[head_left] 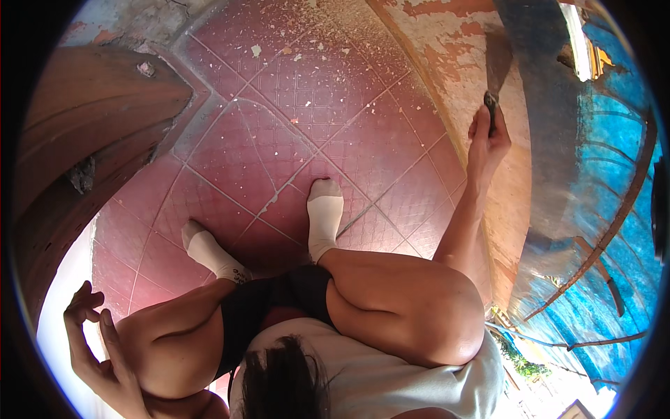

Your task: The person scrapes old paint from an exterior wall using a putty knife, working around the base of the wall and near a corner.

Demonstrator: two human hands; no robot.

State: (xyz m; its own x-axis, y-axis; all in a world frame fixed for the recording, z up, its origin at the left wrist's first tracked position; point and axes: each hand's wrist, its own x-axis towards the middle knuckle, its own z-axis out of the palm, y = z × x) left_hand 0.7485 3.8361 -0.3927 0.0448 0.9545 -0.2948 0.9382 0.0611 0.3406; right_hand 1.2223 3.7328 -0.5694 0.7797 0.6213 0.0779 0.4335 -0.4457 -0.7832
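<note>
My right hand (490, 143) is closed round the dark handle of a scraper (498, 59), its wide metal blade pointing away from me. The blade lies over the low wall (464, 45), where orange and pale paint is peeling; whether it touches the surface I cannot tell. Beside my left knee, my left hand (101, 356) is raised with its fingers loosely bent and apart, holding nothing. Paint flakes (317, 52) are scattered over the red tiled floor (230, 150), thickest at the far end by the wall.
A brown wooden post or frame (98, 105) stands at the left. On the right, beyond the wall, hangs a blue sheet (607, 153) with a thin curved branch (607, 237) across it. My feet in pale socks (325, 216) are on the tiles, between the post and the wall.
</note>
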